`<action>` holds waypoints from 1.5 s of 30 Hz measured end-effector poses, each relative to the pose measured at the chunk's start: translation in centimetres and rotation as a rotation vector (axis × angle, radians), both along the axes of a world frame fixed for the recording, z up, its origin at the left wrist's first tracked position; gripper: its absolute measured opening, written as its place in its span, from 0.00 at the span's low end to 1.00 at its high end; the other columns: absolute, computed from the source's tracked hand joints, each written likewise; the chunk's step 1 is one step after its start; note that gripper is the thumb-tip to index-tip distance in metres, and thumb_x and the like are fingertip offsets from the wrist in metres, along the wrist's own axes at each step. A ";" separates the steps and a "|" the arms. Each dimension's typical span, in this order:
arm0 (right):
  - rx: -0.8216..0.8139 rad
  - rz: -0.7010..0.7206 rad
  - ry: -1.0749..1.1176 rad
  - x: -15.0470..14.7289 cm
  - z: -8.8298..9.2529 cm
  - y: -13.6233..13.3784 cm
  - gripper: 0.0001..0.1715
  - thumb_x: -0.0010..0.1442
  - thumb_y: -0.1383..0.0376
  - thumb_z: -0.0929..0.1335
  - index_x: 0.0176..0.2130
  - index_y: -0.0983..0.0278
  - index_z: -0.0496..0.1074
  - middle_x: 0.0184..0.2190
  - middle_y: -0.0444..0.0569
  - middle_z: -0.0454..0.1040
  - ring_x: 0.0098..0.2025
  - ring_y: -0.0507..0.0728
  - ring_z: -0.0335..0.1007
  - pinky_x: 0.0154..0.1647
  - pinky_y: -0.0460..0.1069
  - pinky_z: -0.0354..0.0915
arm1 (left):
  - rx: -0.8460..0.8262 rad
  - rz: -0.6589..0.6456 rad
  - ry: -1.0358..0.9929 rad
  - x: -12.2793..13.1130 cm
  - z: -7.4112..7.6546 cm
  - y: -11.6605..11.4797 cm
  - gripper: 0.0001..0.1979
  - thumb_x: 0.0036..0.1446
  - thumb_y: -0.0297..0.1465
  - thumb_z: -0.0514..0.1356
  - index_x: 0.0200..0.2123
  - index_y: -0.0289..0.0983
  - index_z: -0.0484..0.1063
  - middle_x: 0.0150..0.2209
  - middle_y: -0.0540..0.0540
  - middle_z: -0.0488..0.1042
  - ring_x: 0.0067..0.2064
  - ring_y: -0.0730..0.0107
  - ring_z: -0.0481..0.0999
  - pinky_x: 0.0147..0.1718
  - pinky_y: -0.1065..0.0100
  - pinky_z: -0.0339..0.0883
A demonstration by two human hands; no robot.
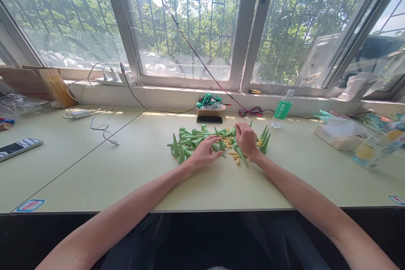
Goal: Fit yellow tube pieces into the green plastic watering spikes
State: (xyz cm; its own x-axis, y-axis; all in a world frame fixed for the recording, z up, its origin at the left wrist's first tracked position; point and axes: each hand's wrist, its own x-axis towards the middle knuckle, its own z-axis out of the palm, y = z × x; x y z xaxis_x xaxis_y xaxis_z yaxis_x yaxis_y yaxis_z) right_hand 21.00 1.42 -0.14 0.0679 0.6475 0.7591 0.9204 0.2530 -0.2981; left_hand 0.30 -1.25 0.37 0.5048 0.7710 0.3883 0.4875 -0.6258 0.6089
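A pile of green plastic cone-shaped spikes (196,132) lies on the pale table, some standing on their wide collars, others on their sides. Small yellow plastic pieces (234,155) are scattered among them. At the right part of the pile, my left hand (205,152) has its thumb and fingers apart beside an upright green spike (220,140); whether it touches the spike I cannot tell. My right hand (247,138) is closed, its fingers curled above the yellow pieces, and what they hold is hidden. Several upright spikes (265,141) stand just right of it.
Behind the pile are a black phone (209,120) and a small box with green material (210,103). A green-labelled bottle (282,109) stands at the back right, with a tissue box (340,133) beyond. Cables (104,130) and another phone (20,148) lie left.
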 end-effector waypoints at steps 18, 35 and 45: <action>-0.043 0.012 0.046 0.0 0.2 0.1 0.16 0.67 0.64 0.56 0.36 0.65 0.69 0.33 0.51 0.71 0.33 0.56 0.64 0.31 0.47 0.53 | 0.089 -0.009 0.043 0.2 -0.2 -0.3 0.21 0.54 0.34 0.59 0.52 0.42 0.70 0.58 0.42 0.65 0.22 0.83 0.66 0.41 0.63 0.71; -0.090 0.429 0.084 -2.3 0.5 -2.4 0.20 0.68 0.54 0.56 0.40 0.64 0.68 0.23 0.42 0.68 0.23 0.50 0.61 0.29 0.44 0.57 | 0.163 -0.090 0.071 0.2 -0.2 -0.4 0.21 0.54 0.31 0.59 0.53 0.44 0.69 0.58 0.44 0.64 0.32 0.74 0.74 0.41 0.64 0.71; -0.101 0.492 0.039 -2.8 0.0 -2.6 0.14 0.66 0.58 0.58 0.36 0.63 0.67 0.23 0.42 0.67 0.23 0.50 0.60 0.27 0.44 0.57 | 0.219 -0.125 0.113 0.3 0.3 -1.3 0.19 0.54 0.29 0.58 0.51 0.42 0.70 0.60 0.43 0.62 0.26 0.77 0.72 0.44 0.60 0.70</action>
State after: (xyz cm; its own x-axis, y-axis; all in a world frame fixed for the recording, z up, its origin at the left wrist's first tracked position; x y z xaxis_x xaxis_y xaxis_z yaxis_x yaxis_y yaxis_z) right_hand 18.21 -1.15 -0.11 -0.2368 0.6798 0.6941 0.6869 0.6224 -0.3752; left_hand 0.55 -2.53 0.67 0.6406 0.6039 0.4743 0.4552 -0.7961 0.3988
